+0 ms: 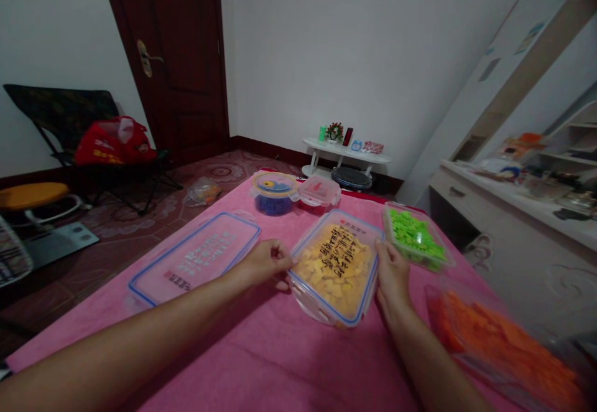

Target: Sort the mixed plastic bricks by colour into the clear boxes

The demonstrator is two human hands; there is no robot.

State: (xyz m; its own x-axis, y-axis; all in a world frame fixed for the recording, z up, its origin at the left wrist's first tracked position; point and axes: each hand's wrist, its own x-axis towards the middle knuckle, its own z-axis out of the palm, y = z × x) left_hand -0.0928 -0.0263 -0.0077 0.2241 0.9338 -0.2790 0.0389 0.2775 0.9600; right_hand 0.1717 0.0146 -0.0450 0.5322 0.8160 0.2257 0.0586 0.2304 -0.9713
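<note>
A clear rectangular container of yellow pieces (336,267), with a blue-rimmed lid on top, sits in the middle of the pink cloth (261,350). My left hand (265,262) is curled against its left edge, fingers closed on the lid's rim. My right hand (390,270) presses against its right side, fingers wrapped round that edge.
A separate blue-rimmed lid (196,256) lies to the left. Behind stand a round tub with blue contents (273,193) and a small red-clipped box (319,191). An open tray of green pieces (416,236) and one of orange pieces (508,350) lie to the right.
</note>
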